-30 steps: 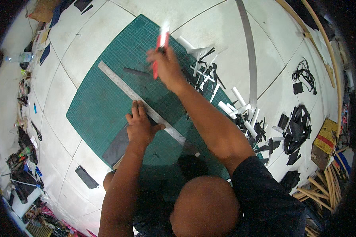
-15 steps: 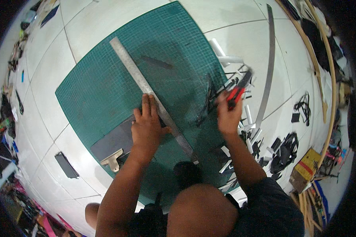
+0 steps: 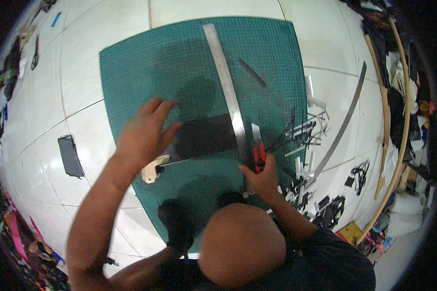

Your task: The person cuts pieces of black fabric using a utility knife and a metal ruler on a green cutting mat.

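Observation:
My right hand [image 3: 264, 177] grips a red and black utility knife [image 3: 259, 154], its pale blade pointing away from me. The hand is at the near end of a long steel ruler [image 3: 226, 82], with the thumb beside it. The ruler slants across a green cutting mat [image 3: 131, 72] and lies at the right end of a dark flat sheet [image 3: 204, 138]. A light-coloured metal clip [image 3: 153, 169] is at the sheet's left end. My left hand [image 3: 145, 131] is near the sheet's left end, fingers apart, holding nothing.
A thin dark strip [image 3: 251, 72] lies on the mat right of the ruler. White and black offcuts [image 3: 306, 128] litter the right edge. Beyond them are a second long ruler [image 3: 342, 128] and a coiled black cord [image 3: 359, 174]. A dark stack [image 3: 70, 156] sits on the left tiles.
The view has turned. My left hand has come off the ruler and moved left. My right hand has brought the knife from the offcuts to the ruler's near end.

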`<state>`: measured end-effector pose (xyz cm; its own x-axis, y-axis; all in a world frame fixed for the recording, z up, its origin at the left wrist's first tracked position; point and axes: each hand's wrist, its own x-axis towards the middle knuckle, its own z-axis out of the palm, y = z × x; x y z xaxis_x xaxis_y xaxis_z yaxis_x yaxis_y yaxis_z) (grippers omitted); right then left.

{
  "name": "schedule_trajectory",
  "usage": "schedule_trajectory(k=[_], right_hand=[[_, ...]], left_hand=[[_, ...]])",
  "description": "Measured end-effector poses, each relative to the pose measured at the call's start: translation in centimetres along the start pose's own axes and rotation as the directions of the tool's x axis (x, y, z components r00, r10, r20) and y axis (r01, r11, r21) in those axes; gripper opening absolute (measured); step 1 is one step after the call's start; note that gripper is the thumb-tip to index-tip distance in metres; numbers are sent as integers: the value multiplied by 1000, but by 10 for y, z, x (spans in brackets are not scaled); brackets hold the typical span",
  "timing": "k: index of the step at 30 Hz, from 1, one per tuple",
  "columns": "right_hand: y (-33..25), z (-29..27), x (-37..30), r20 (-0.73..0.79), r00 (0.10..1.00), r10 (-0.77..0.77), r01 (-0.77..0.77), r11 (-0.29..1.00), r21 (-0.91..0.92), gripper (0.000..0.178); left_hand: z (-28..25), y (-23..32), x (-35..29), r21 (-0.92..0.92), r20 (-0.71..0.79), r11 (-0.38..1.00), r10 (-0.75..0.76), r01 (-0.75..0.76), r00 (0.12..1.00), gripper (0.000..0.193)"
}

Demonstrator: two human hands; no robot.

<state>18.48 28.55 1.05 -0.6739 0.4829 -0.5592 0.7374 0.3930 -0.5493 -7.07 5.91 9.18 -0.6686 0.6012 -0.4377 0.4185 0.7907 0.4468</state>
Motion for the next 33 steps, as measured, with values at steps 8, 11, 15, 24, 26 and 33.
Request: schedule_trajectory(k=[8,11,15,24,26,33], right_hand=[[0,-10,5,22,981,-193,194,963,-186,63],[1,-55,-3,-50,941,-336,316,920,-232,53],[-8,-134,-34,-86,962,-259,238,950,-204,37],[-59,-175,-13,-97,945,-311,254,889,-381,41],[-43,-146,13,-90,934,-346,295,888,-351,43],[16,-10,43,-436,860,-265,160,952,-262,48]], left_hand=[[20,-74,-102,180,167,975,99,-129,981,50],[64,-75,-86,104,35,956,273,-275,961,55],[93,-53,-49,103,-124,923,381,-370,916,60],[131,-40,-29,188,-149,919,374,-345,915,70],[141,-46,-28,214,-168,919,369,-332,914,73],[151,-46,-28,214,-157,927,343,-307,926,75]])
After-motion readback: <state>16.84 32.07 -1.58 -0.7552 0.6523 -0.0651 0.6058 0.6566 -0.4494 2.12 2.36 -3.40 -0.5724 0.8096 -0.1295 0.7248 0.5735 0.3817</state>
